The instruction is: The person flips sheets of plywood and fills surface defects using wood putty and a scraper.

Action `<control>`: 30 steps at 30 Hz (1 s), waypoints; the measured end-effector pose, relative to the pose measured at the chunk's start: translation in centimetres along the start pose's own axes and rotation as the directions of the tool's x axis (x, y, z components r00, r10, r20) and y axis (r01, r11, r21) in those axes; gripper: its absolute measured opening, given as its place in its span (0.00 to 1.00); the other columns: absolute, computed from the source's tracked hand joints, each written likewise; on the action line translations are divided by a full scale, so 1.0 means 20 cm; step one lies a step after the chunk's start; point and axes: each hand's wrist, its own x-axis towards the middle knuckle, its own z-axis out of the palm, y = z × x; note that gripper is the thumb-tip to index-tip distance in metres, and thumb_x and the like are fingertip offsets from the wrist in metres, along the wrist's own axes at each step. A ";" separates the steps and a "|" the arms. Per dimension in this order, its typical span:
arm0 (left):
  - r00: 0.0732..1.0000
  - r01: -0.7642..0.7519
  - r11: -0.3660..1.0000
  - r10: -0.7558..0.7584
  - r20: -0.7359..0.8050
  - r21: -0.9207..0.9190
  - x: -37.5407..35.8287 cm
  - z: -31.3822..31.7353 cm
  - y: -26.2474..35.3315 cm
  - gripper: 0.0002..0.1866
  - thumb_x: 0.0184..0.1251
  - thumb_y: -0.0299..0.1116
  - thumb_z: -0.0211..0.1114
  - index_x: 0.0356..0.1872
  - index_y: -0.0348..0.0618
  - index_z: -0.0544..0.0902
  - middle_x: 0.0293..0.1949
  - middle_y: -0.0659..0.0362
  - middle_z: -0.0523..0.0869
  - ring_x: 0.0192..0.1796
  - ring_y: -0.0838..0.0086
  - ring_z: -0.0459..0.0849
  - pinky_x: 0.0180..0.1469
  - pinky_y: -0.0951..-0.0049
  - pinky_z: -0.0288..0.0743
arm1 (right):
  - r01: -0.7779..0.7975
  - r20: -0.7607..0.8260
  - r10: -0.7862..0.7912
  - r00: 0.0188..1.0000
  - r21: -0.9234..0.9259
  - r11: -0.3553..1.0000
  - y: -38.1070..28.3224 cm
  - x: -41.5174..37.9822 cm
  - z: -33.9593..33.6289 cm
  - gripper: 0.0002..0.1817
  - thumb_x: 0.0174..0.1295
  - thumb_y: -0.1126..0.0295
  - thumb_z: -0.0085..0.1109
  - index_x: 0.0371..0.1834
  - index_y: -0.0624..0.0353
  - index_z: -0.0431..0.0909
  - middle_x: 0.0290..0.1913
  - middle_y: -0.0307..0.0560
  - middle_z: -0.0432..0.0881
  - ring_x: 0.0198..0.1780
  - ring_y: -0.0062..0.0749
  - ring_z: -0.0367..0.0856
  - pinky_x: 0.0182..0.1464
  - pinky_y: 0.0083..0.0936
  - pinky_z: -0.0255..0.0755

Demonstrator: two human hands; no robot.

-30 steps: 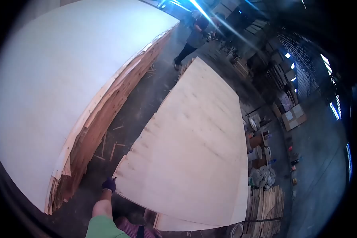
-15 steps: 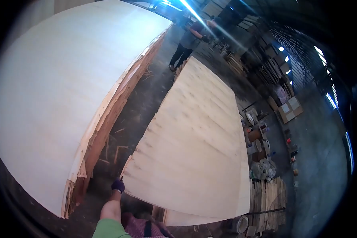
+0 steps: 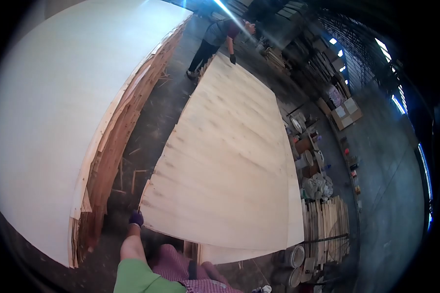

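Note:
My left hand (image 3: 136,218), in a purple glove, is closed at the near left corner of a large pale wood veneer sheet (image 3: 225,146). The sheet lies over the top of a stack, slightly askew, and another pale sheet (image 3: 244,254) shows beneath its near and right edges. Ragged layers stick out along its left side. My right hand is out of view. At the far end a co-worker (image 3: 217,39) bends over, one dark-gloved hand (image 3: 232,59) at the far edge of the sheet.
To the left stands a taller stack of sheets (image 3: 83,97) with a rough, splintered side. Wood scraps (image 3: 134,178) litter the floor between the stacks. On the right are buckets (image 3: 297,256), a bundle of wood strips (image 3: 327,224), plastic bags (image 3: 318,187) and a cardboard box (image 3: 346,114).
The co-worker has bent down and lowered a hand to the sheet's far edge. My left hand stays at the near corner. The whole view has shifted slightly.

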 end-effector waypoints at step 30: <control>0.317 -0.805 0.328 0.942 0.110 -0.494 -1.77 -1.32 1.72 0.38 0.55 0.38 0.72 0.66 0.34 0.68 0.62 0.54 0.79 0.37 0.83 0.83 0.40 0.78 0.77 | 0.251 0.848 -0.246 0.470 0.139 0.958 -0.43 -0.10 1.55 0.18 0.68 0.64 0.53 0.55 0.65 0.73 0.47 0.48 0.80 0.47 0.38 0.78 0.52 0.37 0.71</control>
